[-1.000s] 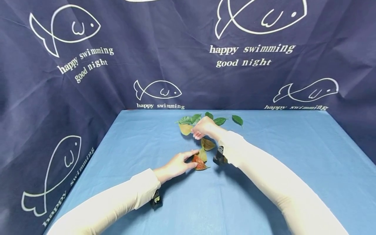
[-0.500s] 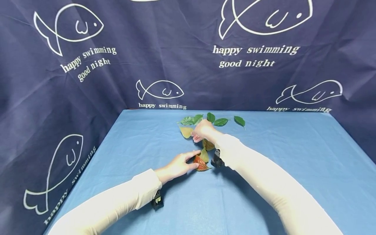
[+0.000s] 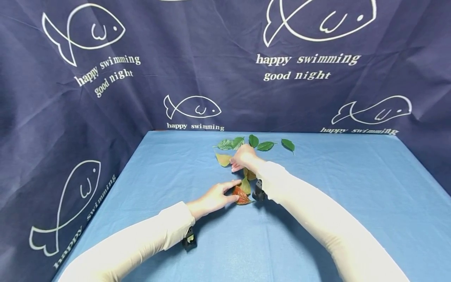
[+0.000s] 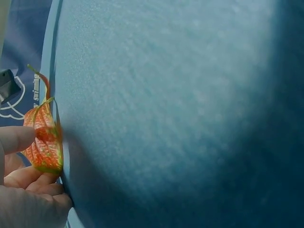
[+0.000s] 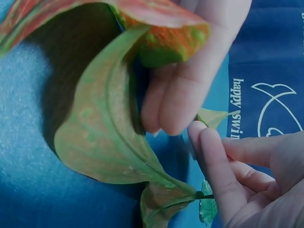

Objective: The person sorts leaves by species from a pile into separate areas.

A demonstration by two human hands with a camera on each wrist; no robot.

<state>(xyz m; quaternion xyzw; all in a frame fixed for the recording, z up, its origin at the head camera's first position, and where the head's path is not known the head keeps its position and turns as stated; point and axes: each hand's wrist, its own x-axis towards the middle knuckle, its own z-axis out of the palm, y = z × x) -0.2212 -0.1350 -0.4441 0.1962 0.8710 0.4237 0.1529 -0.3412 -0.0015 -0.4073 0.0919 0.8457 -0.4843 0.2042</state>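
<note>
Loosely spread left hand [image 3: 214, 197] about a red leaf [image 3: 243, 197], thumb touching it, right hand [image 3: 245, 156] knuckles up, fingertips bunched beside yellow leaf [image 3: 222, 159], hold unclear.

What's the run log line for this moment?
left hand: thumb touching red leaf | right hand: curled, hold unclear | green leaves: beyond right hand

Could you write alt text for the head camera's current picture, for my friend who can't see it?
A person's left hand touches a red leaf on a blue cloth, while the right hand bends beside a yellow leaf farther back. Green leaves lie beyond them; behind hangs a navy fabric backdrop with white fish drawings and lettering.
</note>
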